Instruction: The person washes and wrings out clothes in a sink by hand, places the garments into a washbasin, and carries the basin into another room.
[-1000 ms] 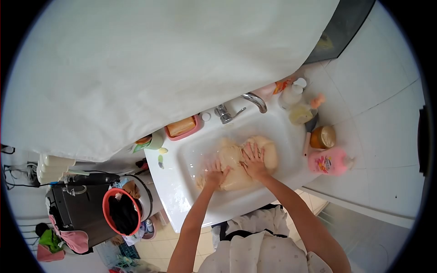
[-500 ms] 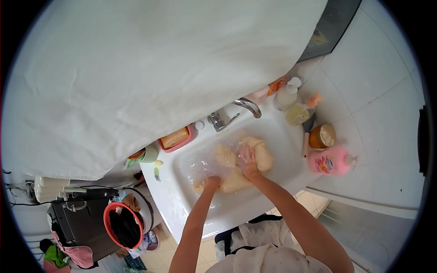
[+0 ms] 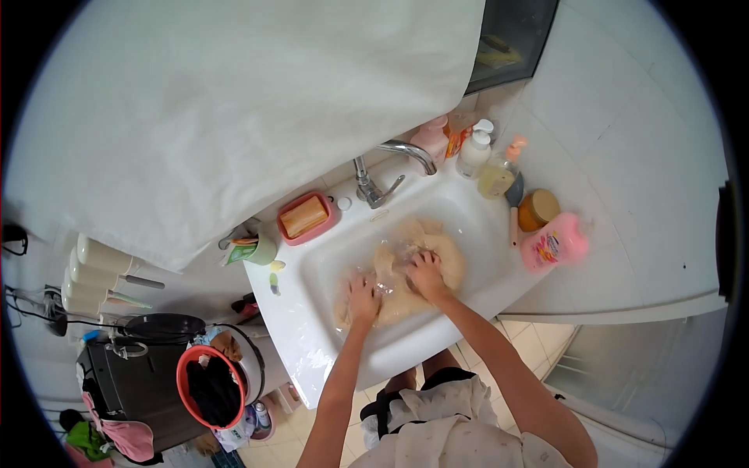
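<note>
Beside a white tiled wall [image 3: 624, 156], a wet cream cloth [image 3: 400, 303] lies inside a white sink [image 3: 374, 360]. The left hand [image 3: 363, 297] rests on the cloth's left part, grip spread; the right hand [image 3: 426, 274] presses farther right, grip also spread.

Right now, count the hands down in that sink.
2: the left hand on the cream fabric toward the left end of the sink, the right hand on the fabric farther right. No others show.
</note>
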`<state>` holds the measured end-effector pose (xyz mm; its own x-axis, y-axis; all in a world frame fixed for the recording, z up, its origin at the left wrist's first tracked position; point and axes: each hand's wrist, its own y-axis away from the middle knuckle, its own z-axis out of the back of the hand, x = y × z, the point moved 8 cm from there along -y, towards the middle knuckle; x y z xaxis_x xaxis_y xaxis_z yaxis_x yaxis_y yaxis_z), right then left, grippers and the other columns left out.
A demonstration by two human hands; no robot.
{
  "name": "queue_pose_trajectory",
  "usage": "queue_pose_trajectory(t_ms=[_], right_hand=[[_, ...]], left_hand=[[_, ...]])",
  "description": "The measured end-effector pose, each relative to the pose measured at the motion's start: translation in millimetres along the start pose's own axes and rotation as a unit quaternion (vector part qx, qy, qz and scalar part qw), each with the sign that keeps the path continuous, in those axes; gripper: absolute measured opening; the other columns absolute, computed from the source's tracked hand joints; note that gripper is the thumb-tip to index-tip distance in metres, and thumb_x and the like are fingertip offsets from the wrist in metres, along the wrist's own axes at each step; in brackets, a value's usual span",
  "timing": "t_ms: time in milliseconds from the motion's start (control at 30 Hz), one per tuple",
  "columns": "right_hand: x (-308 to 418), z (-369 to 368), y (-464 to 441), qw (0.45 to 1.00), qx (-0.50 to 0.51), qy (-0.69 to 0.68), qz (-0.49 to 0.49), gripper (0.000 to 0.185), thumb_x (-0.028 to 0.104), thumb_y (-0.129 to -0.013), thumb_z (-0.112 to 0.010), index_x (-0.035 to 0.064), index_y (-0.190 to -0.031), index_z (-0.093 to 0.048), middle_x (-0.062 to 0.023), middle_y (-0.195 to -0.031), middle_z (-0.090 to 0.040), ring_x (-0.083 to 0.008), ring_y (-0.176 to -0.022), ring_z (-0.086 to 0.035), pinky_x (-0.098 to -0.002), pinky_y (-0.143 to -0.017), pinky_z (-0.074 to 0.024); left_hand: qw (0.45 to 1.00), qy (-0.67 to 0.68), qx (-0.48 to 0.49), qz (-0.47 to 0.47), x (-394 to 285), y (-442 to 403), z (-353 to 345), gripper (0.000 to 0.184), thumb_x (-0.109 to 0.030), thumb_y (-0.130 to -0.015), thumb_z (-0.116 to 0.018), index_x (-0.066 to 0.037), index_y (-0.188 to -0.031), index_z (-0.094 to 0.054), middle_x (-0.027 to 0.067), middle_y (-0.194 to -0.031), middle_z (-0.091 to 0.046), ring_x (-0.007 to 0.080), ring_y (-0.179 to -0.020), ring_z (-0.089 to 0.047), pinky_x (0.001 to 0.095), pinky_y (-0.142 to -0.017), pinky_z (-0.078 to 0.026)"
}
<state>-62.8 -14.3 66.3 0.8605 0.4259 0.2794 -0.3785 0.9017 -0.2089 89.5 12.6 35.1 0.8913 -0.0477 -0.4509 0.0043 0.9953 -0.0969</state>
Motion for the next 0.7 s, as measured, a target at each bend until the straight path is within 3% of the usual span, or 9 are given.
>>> queue_pose_trajectory(t_ms=[33,167,233,333,467,533,667,700], right_hand=[[-0.4,7.9,5.9,1.000,-0.012,-0.027,-0.011,0.013,0.016,-0.070,-0.052,0.0095,-0.080,-0.059,-0.0075,-0.095,-0.047,-0.0281,-0.095,-0.040,-0.0462,-0.080,-0.0305],[-15.6,18.1,33.3,0.989,-0.076,-0.116,-0.049,0.008,0.015,-0.070,-0.053,0.0085,-0.072,-0.057,-0.0077,-0.082,-0.051,-0.0259,-0.086,-0.045,-0.0394,-0.078,-0.0328],[-18.4,42.8,47.4,0.968,-0.063,-0.212,-0.118,0.009,0.013,-0.071,-0.053,0.0052,-0.067,-0.054,-0.0092,-0.070,-0.051,-0.0251,-0.077,-0.048,-0.0358,-0.078,-0.0334],[-2.9,80.0,54.1,0.978,-0.115,-0.170,-0.038,0.013,0.014,-0.072,-0.052,0.0038,-0.063,-0.051,-0.0090,-0.065,-0.049,-0.0246,-0.073,-0.048,-0.0361,-0.076,-0.0333],[1.9,108.7,43.4,0.965,-0.143,-0.196,-0.097,0.016,0.014,-0.074,-0.052,0.0038,-0.062,-0.050,-0.0086,-0.064,-0.048,-0.0246,-0.073,-0.047,-0.0355,-0.076,-0.0321],[-4.8,118.6,32.3,0.946,-0.187,-0.188,-0.185,0.016,0.015,-0.074,-0.052,0.0035,-0.064,-0.050,-0.0081,-0.065,-0.047,-0.0249,-0.073,-0.046,-0.0359,-0.078,-0.0302],[-13.4,79.5,6.7,0.938,-0.211,-0.175,-0.213,0.013,0.015,-0.075,-0.051,0.0031,-0.072,-0.049,-0.0099,-0.070,-0.048,-0.0266,-0.077,-0.045,-0.0380,-0.079,-0.0290],[-12.6,62.2,-0.6,0.952,-0.181,-0.129,-0.212,0.020,0.020,-0.075,-0.051,0.0023,-0.084,-0.049,-0.0118,-0.084,-0.048,-0.0276,-0.086,-0.043,-0.0412,-0.083,-0.0276]], left_hand=[[0.994,0.105,-0.007,-0.008,-0.1,4.5,8.8,0.033,-0.027,-0.067,-0.061,-0.016,-0.098,-0.056,0.0083,-0.095,-0.050,0.0252,-0.096,-0.043,0.0439,-0.091,-0.022],[0.997,0.067,-0.018,-0.017,-4.1,25.6,40.6,0.032,-0.029,-0.063,-0.065,-0.013,-0.089,-0.057,0.0054,-0.089,-0.053,0.0226,-0.089,-0.047,0.0419,-0.087,-0.025],[0.993,0.113,0.037,0.001,-10.3,29.6,53.3,0.027,-0.029,-0.061,-0.067,-0.012,-0.080,-0.056,0.0049,-0.083,-0.054,0.0215,-0.082,-0.049,0.0392,-0.083,-0.026],[0.988,0.137,0.066,0.000,-16.9,28.1,71.2,0.025,-0.023,-0.060,-0.067,-0.009,-0.077,-0.055,0.0039,-0.075,-0.053,0.0201,-0.080,-0.049,0.0375,-0.082,-0.026],[0.966,0.215,0.119,0.085,-9.0,21.6,74.0,0.020,-0.021,-0.061,-0.067,-0.009,-0.073,-0.055,0.0043,-0.075,-0.054,0.0195,-0.079,-0.050,0.0361,-0.081,-0.026],[0.986,0.161,-0.011,0.031,-26.1,11.6,103.4,0.018,-0.018,-0.066,-0.063,-0.007,-0.077,-0.055,0.0050,-0.083,-0.055,0.0198,-0.086,-0.048,0.0384,-0.082,-0.026],[0.992,0.108,-0.053,0.042,-22.8,-1.7,80.6,0.023,-0.021,-0.071,-0.056,-0.007,-0.089,-0.054,0.0092,-0.099,-0.050,0.0225,-0.097,-0.043,0.0427,-0.086,-0.024],[0.995,0.071,-0.052,0.037,-23.9,-3.8,69.2,0.031,-0.027,-0.073,-0.053,-0.007,-0.097,-0.050,0.0134,-0.106,-0.045,0.0279,-0.102,-0.038,0.0464,-0.089,-0.020]])
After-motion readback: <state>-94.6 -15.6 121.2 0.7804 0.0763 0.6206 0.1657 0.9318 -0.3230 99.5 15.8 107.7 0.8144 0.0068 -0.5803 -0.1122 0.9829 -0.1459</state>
